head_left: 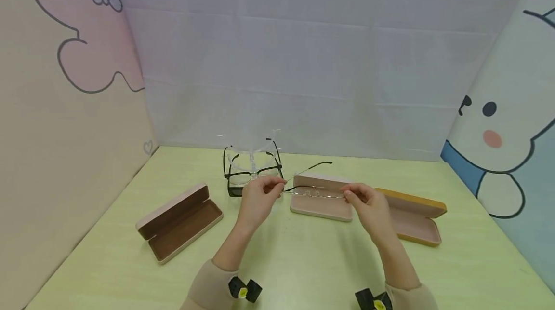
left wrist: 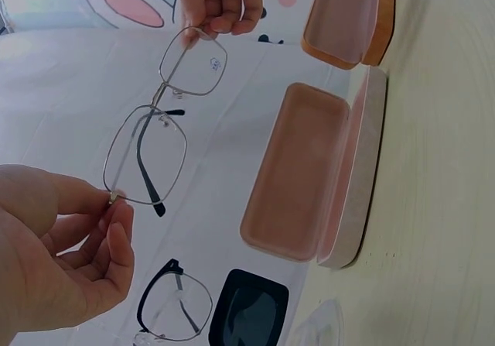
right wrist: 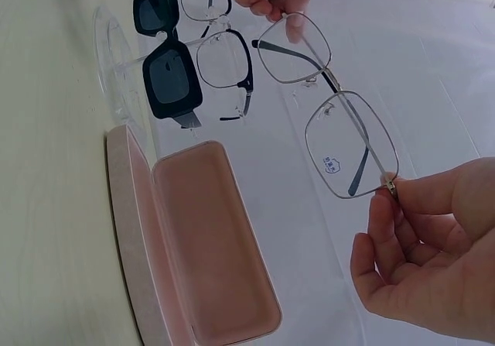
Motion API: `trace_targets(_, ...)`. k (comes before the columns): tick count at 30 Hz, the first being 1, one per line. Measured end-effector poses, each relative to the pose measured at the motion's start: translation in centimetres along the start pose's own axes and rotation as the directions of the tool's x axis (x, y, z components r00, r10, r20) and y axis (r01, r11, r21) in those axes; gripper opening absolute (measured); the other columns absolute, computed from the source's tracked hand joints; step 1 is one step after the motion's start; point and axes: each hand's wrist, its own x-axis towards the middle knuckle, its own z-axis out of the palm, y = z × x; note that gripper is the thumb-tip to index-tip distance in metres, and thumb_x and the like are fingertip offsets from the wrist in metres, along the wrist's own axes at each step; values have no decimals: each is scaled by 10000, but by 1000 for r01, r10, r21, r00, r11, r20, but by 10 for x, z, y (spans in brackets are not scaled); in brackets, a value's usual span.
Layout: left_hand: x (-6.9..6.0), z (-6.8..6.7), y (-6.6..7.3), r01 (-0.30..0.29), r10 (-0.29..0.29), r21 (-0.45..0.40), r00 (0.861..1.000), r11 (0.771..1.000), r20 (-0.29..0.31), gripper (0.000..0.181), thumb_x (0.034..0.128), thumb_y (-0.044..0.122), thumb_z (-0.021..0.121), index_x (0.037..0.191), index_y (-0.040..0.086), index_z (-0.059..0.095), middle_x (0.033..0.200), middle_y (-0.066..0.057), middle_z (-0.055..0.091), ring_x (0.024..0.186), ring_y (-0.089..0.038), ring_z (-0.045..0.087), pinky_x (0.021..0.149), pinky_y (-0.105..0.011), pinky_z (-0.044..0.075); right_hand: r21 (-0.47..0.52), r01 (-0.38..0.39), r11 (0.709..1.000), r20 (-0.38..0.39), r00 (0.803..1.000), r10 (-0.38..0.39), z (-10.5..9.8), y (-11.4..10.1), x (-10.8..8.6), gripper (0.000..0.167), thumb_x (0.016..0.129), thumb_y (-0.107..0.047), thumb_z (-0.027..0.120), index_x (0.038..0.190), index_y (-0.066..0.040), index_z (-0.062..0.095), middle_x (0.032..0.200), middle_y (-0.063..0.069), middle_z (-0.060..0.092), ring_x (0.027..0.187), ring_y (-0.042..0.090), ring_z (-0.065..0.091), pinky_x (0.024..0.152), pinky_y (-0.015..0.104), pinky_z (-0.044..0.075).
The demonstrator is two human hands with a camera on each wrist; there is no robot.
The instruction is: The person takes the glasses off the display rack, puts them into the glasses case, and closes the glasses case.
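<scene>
Thin metal-rimmed glasses (head_left: 315, 195) with dark temple tips are held in the air by both hands. The left hand (head_left: 260, 199) pinches one hinge corner of the frame, and the right hand (head_left: 369, 206) pinches the opposite corner. In the left wrist view the glasses (left wrist: 184, 149) show clear lenses, with the left hand (left wrist: 69, 253) at the lower corner. A small blue mark sits on one lens in the right wrist view, near the right hand (right wrist: 441, 245). Behind and below the glasses lies an open pale case (head_left: 321, 208) with a pink lining.
A clear stand (head_left: 251, 159) at the back holds black-rimmed glasses (head_left: 240, 178), with dark sunglasses (right wrist: 172, 79) beneath. An open case with brown lining (head_left: 186, 230) lies at the left, an open yellow case (head_left: 418, 240) at the right. Walls enclose the table (head_left: 295, 271).
</scene>
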Motion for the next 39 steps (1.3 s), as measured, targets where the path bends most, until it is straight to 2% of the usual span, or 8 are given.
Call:
trace_targets(7,-1,2,-1,-15,9,49,994,999,108,124,883,103,578,910,78,697,818,-63,657,658,-101,556,560,-222,460,-5,8,1000,-37,999,-8,-2,1,0,192,913,-108,538,1014,30,626,951,136,646,780,89,584,691,153,451)
trace_targets(14,1,11,-1,4,-26,113,982,994,190,170,915,98,523,917,94,692,764,-35,606,596,-119,465,488,-228,376,20,-12,1000,-45,999,12,-12,8,0,257,898,-189,575,1032,27,615,859,-35,644,776,64,590,700,153,456)
trace_targets(16,2,15,0,20,-40,104,980,994,197,174,917,107,521,918,97,695,777,-39,611,589,-114,462,483,-226,371,35,-22,999,-9,1000,22,-18,11,-1,314,892,-238,583,1057,29,602,863,-69,637,801,56,585,725,159,452)
trace_targets(21,4,28,1,8,-14,28,977,1000,211,159,904,99,538,897,69,694,764,-35,624,617,-135,529,491,-211,397,50,-34,998,66,997,30,-35,22,-4,406,873,-255,608,1131,56,564,905,-89,616,836,20,562,730,162,465)
trace_targets(28,4,50,-1,97,-75,-84,969,992,235,139,900,123,557,936,37,659,787,-108,619,673,-149,571,525,-196,411,-10,-56,998,18,998,56,-48,38,-8,390,878,-221,605,1157,50,569,953,-167,600,858,-68,536,724,121,467)
trace_targets(33,2,62,-7,95,-75,-61,960,994,271,133,880,152,589,953,66,659,829,-54,615,722,-94,537,618,-206,441,-127,-89,988,9,996,91,-54,45,-8,423,893,-302,571,1177,11,574,1068,-26,609,847,-91,501,705,131,454)
trace_targets(36,0,70,-10,87,-64,-63,953,994,297,138,857,97,604,974,49,659,844,-24,600,742,-78,516,649,-196,441,-190,-105,976,1,994,107,-59,49,-8,448,892,-359,556,1181,-18,583,1105,44,598,840,-92,493,702,138,449)
trace_targets(39,0,80,-11,96,-64,-88,947,991,314,146,852,47,601,980,0,654,823,-31,599,718,-65,519,617,-177,445,-214,-123,969,-8,992,124,-65,55,-9,468,892,-388,547,1181,-22,584,1040,-56,602,827,-102,489,695,129,441)
